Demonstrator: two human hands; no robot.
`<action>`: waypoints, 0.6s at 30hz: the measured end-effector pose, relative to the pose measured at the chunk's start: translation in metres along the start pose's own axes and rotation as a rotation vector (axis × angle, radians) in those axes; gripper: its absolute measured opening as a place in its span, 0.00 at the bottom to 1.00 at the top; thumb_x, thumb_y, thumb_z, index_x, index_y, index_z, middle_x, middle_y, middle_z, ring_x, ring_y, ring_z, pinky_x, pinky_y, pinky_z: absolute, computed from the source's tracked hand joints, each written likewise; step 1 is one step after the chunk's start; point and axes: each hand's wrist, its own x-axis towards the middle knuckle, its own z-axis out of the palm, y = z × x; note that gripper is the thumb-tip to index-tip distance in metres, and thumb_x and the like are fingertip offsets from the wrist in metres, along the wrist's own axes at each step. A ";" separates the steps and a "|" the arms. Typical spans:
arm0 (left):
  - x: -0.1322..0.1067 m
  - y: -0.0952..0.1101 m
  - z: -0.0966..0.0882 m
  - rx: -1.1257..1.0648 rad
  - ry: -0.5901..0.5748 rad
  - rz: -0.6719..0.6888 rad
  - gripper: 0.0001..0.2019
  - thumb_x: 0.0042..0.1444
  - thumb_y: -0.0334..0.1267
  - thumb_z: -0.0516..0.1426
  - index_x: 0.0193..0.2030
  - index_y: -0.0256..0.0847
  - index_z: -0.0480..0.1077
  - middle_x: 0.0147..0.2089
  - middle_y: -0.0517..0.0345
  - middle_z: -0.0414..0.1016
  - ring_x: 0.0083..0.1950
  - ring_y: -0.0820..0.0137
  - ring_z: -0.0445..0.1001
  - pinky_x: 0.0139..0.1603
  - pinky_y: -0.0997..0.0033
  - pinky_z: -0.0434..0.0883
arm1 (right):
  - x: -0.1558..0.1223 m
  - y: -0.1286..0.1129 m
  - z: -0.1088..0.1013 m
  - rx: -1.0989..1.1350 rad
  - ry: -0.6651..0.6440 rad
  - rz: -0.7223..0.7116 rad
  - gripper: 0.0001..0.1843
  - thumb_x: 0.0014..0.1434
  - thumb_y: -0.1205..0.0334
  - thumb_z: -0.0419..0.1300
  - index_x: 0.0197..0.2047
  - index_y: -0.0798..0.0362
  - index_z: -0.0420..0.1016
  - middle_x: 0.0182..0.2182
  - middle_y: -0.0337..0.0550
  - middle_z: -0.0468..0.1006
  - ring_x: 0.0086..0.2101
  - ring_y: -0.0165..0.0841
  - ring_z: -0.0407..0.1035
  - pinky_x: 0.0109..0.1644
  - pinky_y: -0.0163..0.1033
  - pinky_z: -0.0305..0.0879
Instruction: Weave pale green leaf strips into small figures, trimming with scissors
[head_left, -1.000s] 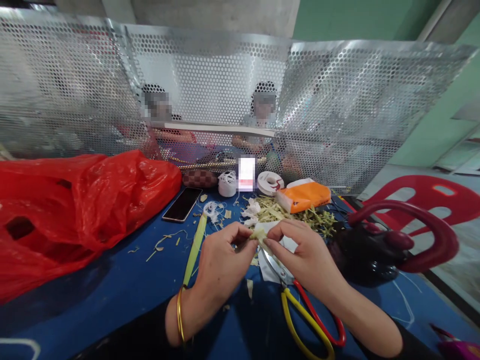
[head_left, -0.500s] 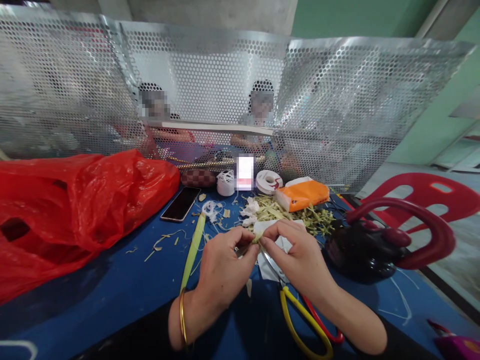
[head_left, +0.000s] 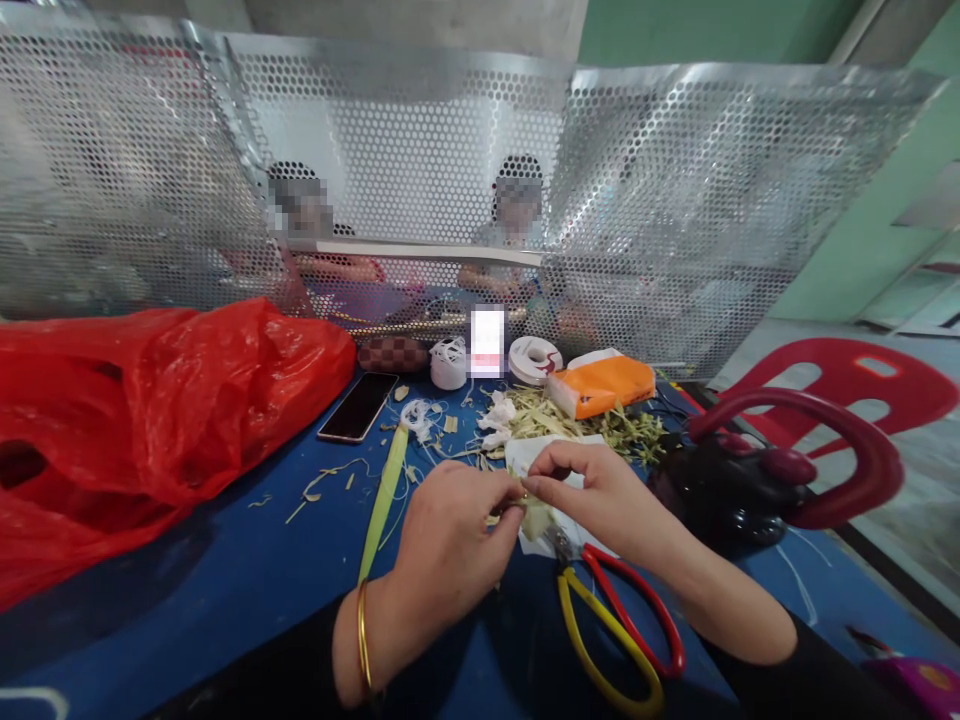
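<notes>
My left hand [head_left: 448,545], with a gold bangle at the wrist, and my right hand [head_left: 592,495] meet over the blue table [head_left: 225,590]. Both pinch a small pale green folded leaf piece [head_left: 534,518] between thumb and fingers. Under my right hand lie scissors [head_left: 615,625] with one yellow and one red handle, on a white paper sheet. A long green leaf strip [head_left: 382,500] lies just left of my left hand.
A big red plastic bag [head_left: 150,420] fills the left. A phone [head_left: 358,407], white thread spools [head_left: 448,362], a tape roll [head_left: 534,360], an orange packet [head_left: 600,385] and leaf scraps [head_left: 592,420] lie behind. A dark kettle [head_left: 750,470] stands right. Two people sit behind a perforated metal screen [head_left: 675,200].
Both hands have lowered slightly toward the table while working the leaf piece, which now hangs below the fingertips. The scissors lie where they were.
</notes>
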 end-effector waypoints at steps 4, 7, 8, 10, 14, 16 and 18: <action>0.001 0.001 0.001 -0.063 -0.053 -0.075 0.06 0.50 0.31 0.56 0.30 0.45 0.73 0.28 0.63 0.76 0.33 0.68 0.72 0.38 0.68 0.62 | 0.001 0.001 0.004 0.008 0.038 0.010 0.09 0.54 0.64 0.56 0.23 0.53 0.70 0.22 0.37 0.70 0.27 0.31 0.64 0.31 0.36 0.59; 0.002 0.001 0.002 -0.226 -0.130 -0.197 0.05 0.49 0.32 0.56 0.29 0.45 0.72 0.26 0.64 0.75 0.31 0.70 0.72 0.34 0.71 0.63 | 0.001 0.001 0.008 0.047 0.137 -0.026 0.11 0.56 0.62 0.56 0.23 0.53 0.68 0.22 0.36 0.69 0.27 0.31 0.63 0.32 0.36 0.59; 0.003 0.001 0.002 -0.296 -0.153 -0.231 0.05 0.49 0.32 0.55 0.29 0.44 0.72 0.27 0.65 0.75 0.31 0.70 0.72 0.33 0.72 0.63 | 0.001 0.001 0.010 0.055 0.173 -0.039 0.10 0.57 0.62 0.56 0.24 0.52 0.68 0.23 0.36 0.69 0.27 0.31 0.63 0.32 0.35 0.59; 0.004 0.001 0.002 -0.412 -0.175 -0.274 0.04 0.48 0.33 0.56 0.29 0.43 0.72 0.27 0.64 0.74 0.30 0.71 0.71 0.32 0.72 0.64 | 0.001 0.002 0.011 0.059 0.228 -0.058 0.10 0.58 0.62 0.55 0.26 0.52 0.68 0.23 0.37 0.69 0.27 0.31 0.63 0.32 0.35 0.59; 0.007 0.001 0.000 -0.697 -0.265 -0.358 0.02 0.47 0.35 0.57 0.29 0.41 0.68 0.24 0.64 0.70 0.26 0.72 0.71 0.29 0.73 0.64 | 0.000 0.004 0.014 0.093 0.230 -0.044 0.11 0.61 0.61 0.53 0.27 0.51 0.65 0.21 0.34 0.65 0.24 0.29 0.59 0.27 0.34 0.56; 0.007 0.002 0.001 -0.877 -0.324 -0.421 0.04 0.47 0.36 0.57 0.30 0.41 0.65 0.24 0.65 0.69 0.24 0.73 0.72 0.27 0.74 0.64 | 0.000 0.005 0.015 0.133 0.214 -0.029 0.12 0.62 0.61 0.52 0.27 0.51 0.63 0.20 0.33 0.63 0.23 0.28 0.58 0.26 0.34 0.56; 0.008 0.002 0.003 -0.966 -0.336 -0.447 0.05 0.47 0.36 0.57 0.31 0.42 0.65 0.26 0.64 0.70 0.23 0.74 0.72 0.26 0.74 0.64 | 0.000 0.006 0.016 0.182 0.204 -0.024 0.12 0.62 0.60 0.52 0.27 0.51 0.63 0.20 0.33 0.64 0.22 0.28 0.59 0.26 0.34 0.57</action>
